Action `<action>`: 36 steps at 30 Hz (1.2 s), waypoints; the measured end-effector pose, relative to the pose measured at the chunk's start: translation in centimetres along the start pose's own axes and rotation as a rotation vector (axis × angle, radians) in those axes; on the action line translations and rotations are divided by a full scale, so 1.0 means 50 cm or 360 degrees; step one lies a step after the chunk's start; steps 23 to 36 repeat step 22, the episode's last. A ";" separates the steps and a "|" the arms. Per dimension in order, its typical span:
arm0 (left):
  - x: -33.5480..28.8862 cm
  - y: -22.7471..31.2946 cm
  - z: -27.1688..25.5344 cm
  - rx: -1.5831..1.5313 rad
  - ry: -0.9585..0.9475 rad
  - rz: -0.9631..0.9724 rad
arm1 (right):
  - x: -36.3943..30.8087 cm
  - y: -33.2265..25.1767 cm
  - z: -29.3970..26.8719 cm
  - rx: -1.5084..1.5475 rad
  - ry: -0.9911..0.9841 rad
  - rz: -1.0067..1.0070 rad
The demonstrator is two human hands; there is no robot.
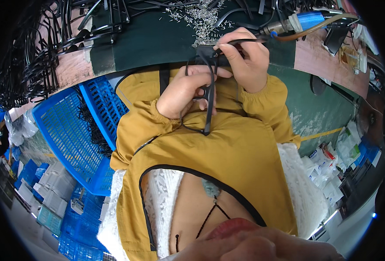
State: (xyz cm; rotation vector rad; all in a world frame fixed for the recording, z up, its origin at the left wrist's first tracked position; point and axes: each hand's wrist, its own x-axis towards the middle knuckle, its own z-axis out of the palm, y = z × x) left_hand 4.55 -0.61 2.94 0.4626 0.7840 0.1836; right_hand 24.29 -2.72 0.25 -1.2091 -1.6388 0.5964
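Observation:
My left hand (pixel 178 96) is closed around a black eyeglass frame (pixel 210 98), held just below the bench edge in front of my apron. One long black arm of the frame runs down past my fingers. My right hand (pixel 252 61) is closed in a pinch at the upper end of the frame. A black temple arm (pixel 247 40) lies across its fingers, pointing right. Whether this arm meets the frame at the hinge is hidden by the fingertips. Just beyond both hands, small silver screws (pixel 205 26) lie heaped on the dark green mat (pixel 153 41).
A blue power screwdriver (pixel 310 19) with a brown hose lies at the far right. Black eyeglass parts (pixel 31 65) pile up along the left of the bench. Blue plastic baskets (pixel 57 126) stand below on the left, one holding black pieces. White bags (pixel 327 169) sit at right.

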 end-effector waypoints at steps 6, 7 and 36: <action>-0.006 0.010 0.008 -0.0118 0.0007 -0.0069 | 0.020 -0.001 -0.001 -0.0175 -0.0088 -0.0250; -0.008 0.008 0.007 -0.0113 -0.0014 -0.0013 | 0.017 -0.002 0.000 -0.0147 -0.0093 -0.0182; 0.009 0.035 -0.003 -0.0020 -0.0056 0.0587 | 0.143 0.152 -0.180 0.1666 0.0592 -0.0412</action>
